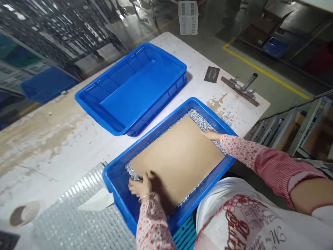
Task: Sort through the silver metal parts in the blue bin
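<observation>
A brown cardboard sheet (177,159) lies flat inside the near blue crate (117,180), over a layer of small silvery metal parts (205,123) that show around its edges. My left hand (140,185) grips the sheet's near left edge, fingers curled round it. My right hand (212,134) rests on the sheet's far right edge with fingers stretched out flat; whether its fingertips hook the edge is hidden.
An empty blue crate (135,90) stands on the worn white table (52,139) behind the near one. A metal clamp tool (241,88) and a dark card (212,74) lie at the far right corner. Clear ribbed sheeting (78,215) lies near left. A white basket (188,17) stands on the floor.
</observation>
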A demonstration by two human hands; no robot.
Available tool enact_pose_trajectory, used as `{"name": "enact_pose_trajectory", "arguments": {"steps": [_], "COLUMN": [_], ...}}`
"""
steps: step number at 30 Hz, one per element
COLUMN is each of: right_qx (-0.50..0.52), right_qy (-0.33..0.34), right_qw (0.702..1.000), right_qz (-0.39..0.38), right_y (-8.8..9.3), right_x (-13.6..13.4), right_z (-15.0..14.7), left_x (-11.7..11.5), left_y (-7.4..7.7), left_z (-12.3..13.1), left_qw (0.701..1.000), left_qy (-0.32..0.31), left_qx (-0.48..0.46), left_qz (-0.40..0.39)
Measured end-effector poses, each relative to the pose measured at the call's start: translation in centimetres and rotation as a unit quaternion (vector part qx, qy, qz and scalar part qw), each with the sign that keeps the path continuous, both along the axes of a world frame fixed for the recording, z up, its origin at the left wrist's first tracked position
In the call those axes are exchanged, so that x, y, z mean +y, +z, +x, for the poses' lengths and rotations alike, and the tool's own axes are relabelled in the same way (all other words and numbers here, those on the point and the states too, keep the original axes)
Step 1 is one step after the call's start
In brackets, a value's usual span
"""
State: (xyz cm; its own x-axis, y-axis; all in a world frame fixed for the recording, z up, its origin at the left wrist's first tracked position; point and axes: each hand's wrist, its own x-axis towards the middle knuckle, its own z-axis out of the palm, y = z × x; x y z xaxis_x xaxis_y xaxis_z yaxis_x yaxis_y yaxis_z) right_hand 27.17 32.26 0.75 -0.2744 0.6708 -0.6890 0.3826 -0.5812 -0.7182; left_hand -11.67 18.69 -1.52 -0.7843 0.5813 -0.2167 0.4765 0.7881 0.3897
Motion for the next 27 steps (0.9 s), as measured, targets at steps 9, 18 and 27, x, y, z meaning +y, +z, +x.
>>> {"name": "enact_pose_trajectory", "arguments": {"steps": [9, 18, 27], "right_qx": [-0.052, 0.013, 0.192], "right_qy": [-0.094, -0.156, -0.181], "right_qw": [0.993, 0.986, 0.964], "right_qz": [0.052, 0.052, -0.047], "right_y": [-1.2, -2.1, -3.0], "right_x": [-1.8, -2.7, -4.1], "right_z": [-0.3, -0.3, 1.0], "left_x": [5.2, 8.6, 7.8], "left_y": [6.5, 3.3, 3.4], "left_z": [10.3, 22.0, 21.0], "left_qw": [0.931, 0.856, 0.870], "left_qy": [-0.287, -0.513, -0.488], "left_qx": [0.003, -0.017, -0.015], "left_qz": [0.225, 0.066, 0.077]}}
